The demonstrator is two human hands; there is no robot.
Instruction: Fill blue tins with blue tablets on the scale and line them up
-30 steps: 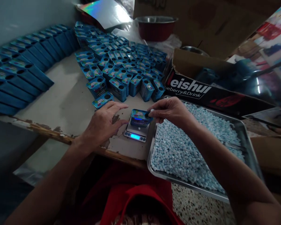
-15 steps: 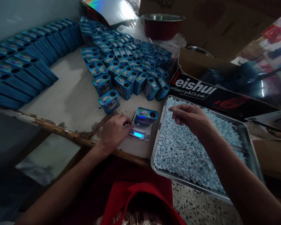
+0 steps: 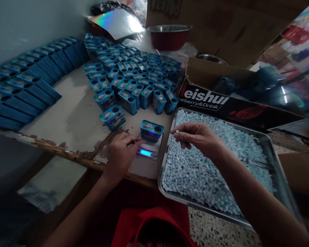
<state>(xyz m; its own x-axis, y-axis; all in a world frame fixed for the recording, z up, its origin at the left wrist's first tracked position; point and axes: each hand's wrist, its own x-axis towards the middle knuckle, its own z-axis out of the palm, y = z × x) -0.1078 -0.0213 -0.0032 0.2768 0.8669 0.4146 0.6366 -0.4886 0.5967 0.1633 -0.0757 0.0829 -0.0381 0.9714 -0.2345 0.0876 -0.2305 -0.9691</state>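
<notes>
In the head view a blue printed tin (image 3: pixel 151 131) stands upright on a small digital scale (image 3: pixel 149 145) whose display is lit. My left hand (image 3: pixel 122 151) rests at the scale's left side, fingers curled together and fingertips close to its edge; whether they grip anything is hidden. Above the left rim of a metal tray (image 3: pixel 161 185), my right hand (image 3: pixel 195 137) pinches a small white candy (image 3: pixel 177 131) between thumb and forefinger. Pale blue and white candies (image 3: pixel 195 175) cover much of the tray. The tin's top has a dark round opening facing the right hand.
Many similar blue tins (image 3: pixel 128 77) crowd the back of the worn table (image 3: pixel 74 99), with more in rows (image 3: pixel 28 85) along the wall. Behind the tray stands a black printed carton (image 3: pixel 206 97). A red metal bowl (image 3: pixel 168 37) sits farther back. A scoop-like metal tool (image 3: pixel 260 164) lies in the tray.
My right hand has moved left across the tray, toward the tin on the scale. My left hand stays beside the scale with its fingers drawn together. The view has shifted slightly.
</notes>
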